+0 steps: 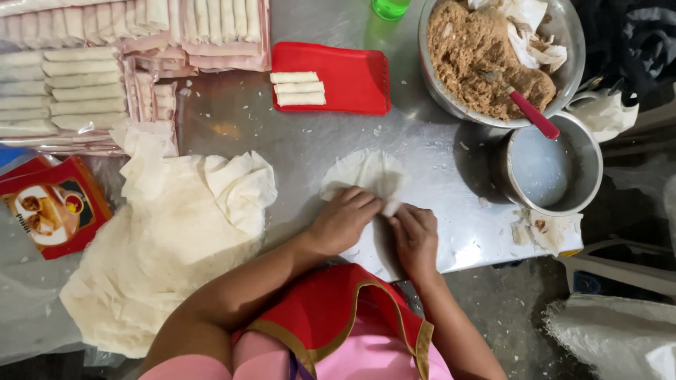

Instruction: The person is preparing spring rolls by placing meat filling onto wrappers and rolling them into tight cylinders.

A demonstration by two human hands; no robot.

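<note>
One head-worn camera is looking almost straight down from above the person's chest, sitting fairly near the steel table [436,176]. It is facing toward twelve o'clock, taking in the tabletop edge to edge, with the floor showing at five o'clock. No second view is sharing the scene.

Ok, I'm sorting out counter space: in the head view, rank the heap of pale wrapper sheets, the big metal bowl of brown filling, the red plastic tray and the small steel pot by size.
1. Heap of pale wrapper sheets
2. Big metal bowl of brown filling, partly cut off by the frame
3. Red plastic tray and small steel pot: too alike to rank
</note>
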